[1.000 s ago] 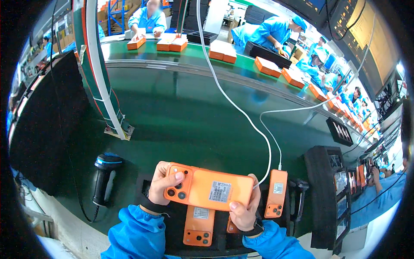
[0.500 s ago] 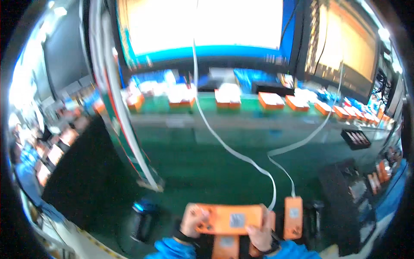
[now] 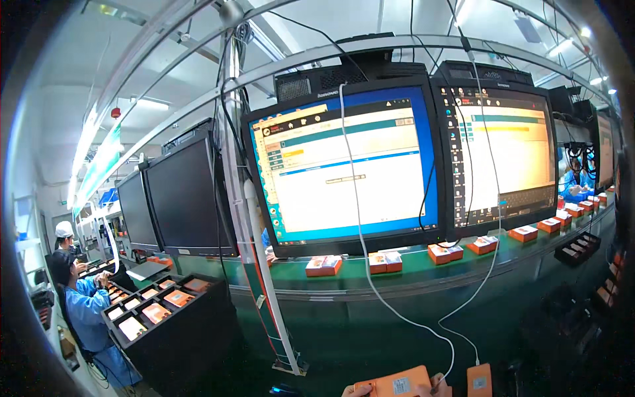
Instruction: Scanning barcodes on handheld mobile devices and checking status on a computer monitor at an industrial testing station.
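Observation:
Low in the picture, both my hands hold an orange phone-like device (image 3: pixel 401 382) with a pale square label on its face. My left hand (image 3: pixel 358 390) grips its left end, and my right hand (image 3: pixel 439 386) grips its right end; both are partly cut off by the lower edge. A white cable (image 3: pixel 411 324) comes down beside my right hand, and where it ends is hidden. Just right of it, a second orange device (image 3: pixel 479 379) with a similar label has another white cable plugged into its top end.
Two lit monitors (image 3: pixel 344 165) hang ahead, with dark monitors (image 3: pixel 185 192) to the left. Beyond the green bench (image 3: pixel 350 331) stands a row of orange boxes (image 3: pixel 324 265). A metal post (image 3: pixel 264 291) rises left of centre. At left, a co-worker (image 3: pixel 89 304) stands by a black tray (image 3: pixel 155 308) of orange devices.
The view has tilted up and turned left, so my hands and the orange device sit lower in the picture. Both hands still hold it.

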Demonstrator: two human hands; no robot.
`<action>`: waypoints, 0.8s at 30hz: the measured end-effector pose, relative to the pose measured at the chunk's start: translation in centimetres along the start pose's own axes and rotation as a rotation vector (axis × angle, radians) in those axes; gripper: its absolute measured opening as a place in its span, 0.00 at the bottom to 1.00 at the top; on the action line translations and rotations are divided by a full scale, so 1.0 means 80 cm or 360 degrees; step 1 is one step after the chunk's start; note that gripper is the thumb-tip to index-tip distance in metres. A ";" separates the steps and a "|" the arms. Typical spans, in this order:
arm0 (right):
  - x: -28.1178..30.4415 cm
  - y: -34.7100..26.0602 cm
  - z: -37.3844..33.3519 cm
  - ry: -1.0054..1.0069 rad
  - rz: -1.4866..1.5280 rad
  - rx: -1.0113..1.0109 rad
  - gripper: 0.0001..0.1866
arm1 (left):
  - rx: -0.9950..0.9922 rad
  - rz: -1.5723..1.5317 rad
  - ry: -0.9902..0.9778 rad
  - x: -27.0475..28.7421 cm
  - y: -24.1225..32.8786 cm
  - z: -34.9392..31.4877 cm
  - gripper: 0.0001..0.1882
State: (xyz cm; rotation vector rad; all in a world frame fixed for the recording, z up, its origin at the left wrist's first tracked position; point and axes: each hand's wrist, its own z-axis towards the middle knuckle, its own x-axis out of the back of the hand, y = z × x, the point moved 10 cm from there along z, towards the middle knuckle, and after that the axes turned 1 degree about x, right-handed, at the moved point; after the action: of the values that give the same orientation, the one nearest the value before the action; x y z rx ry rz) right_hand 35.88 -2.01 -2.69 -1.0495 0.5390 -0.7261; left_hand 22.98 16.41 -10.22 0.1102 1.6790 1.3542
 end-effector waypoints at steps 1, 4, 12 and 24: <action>0.003 -0.002 0.001 0.0085 -0.0091 0.0007 0.14 | -0.0010 -0.0006 -0.0002 0.003 -0.001 0.002 0.05; 0.011 0.026 0.004 0.0152 -0.0166 -0.0147 0.14 | -0.0004 0.0037 -0.0037 0.000 -0.005 0.005 0.05; -0.010 -0.004 -0.002 0.0180 0.0320 -0.0199 0.12 | -0.0476 0.0760 0.0181 0.012 0.021 -0.006 0.11; -0.059 0.005 -0.016 -0.0400 0.0626 -0.0235 0.17 | -0.0177 0.0978 -0.0159 -0.046 0.122 -0.105 0.18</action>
State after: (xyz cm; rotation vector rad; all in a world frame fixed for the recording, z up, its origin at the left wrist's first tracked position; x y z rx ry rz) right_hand 32.02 0.97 -3.30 -1.1102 0.5648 -0.2062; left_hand 14.67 12.04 -0.69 0.6611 1.5390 1.8509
